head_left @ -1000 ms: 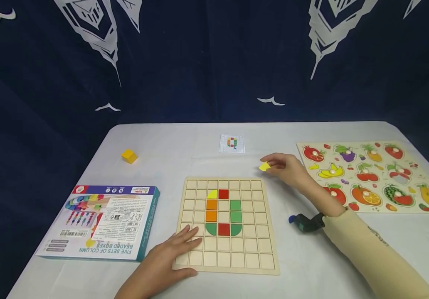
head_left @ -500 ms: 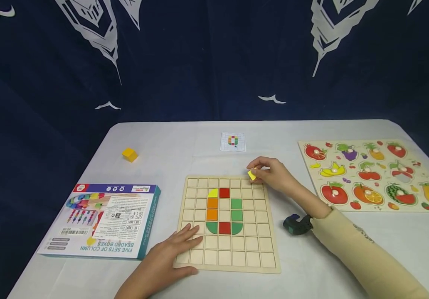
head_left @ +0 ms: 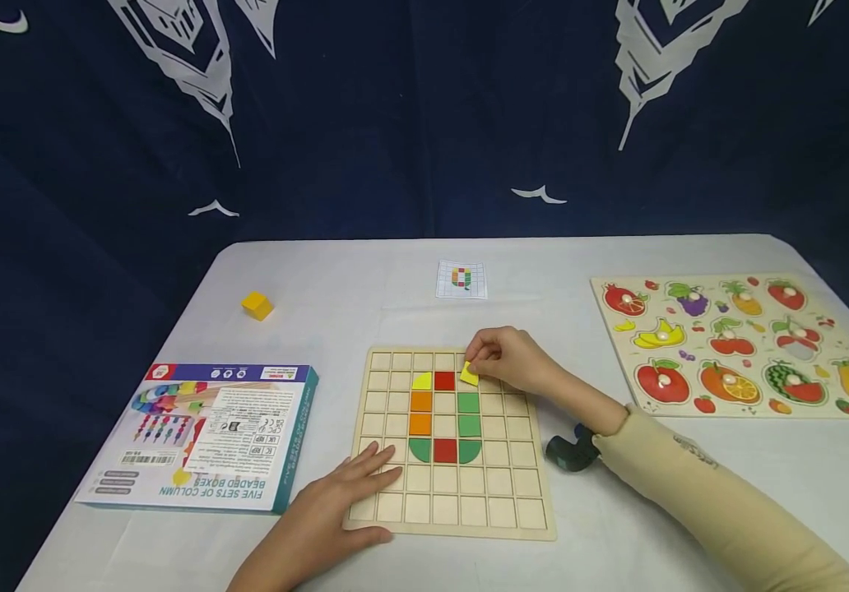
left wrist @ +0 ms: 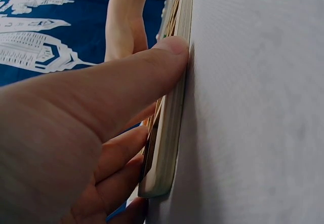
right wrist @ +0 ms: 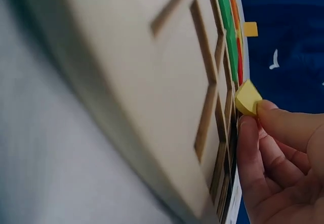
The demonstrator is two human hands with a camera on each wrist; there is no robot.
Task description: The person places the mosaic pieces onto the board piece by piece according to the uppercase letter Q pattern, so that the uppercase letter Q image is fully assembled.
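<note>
Between thumb and fingers, my right hand [head_left: 509, 359] pinches a small yellow tile [head_left: 469, 374] over the wooden grid board [head_left: 461, 526], just right of the upper red tile [head_left: 443, 381]. The right wrist view shows this yellow tile [right wrist: 247, 98] tilted at the fingertips. On the board, a ring of tiles sits in cells: a yellow tile [head_left: 421, 381], orange tiles [head_left: 420, 401], green tiles [head_left: 468, 403] and a lower red tile [head_left: 445, 450]. My left hand [head_left: 331, 506] rests with fingers spread on the board's left front corner; its thumb [left wrist: 162, 57] touches the front edge.
A card [head_left: 461, 280] with a small coloured pattern lies behind the board. A yellow cube [head_left: 257, 306] stands at the back left. The beaded-boxes package [head_left: 198, 440] lies left, a fruit puzzle board [head_left: 743, 345] right. A dark wrist device [head_left: 571, 450] sits below my right forearm.
My right hand has moved left and nearer with the yellow tile, from the table behind the board's right corner to above the grid. The left hand has stayed in place.
</note>
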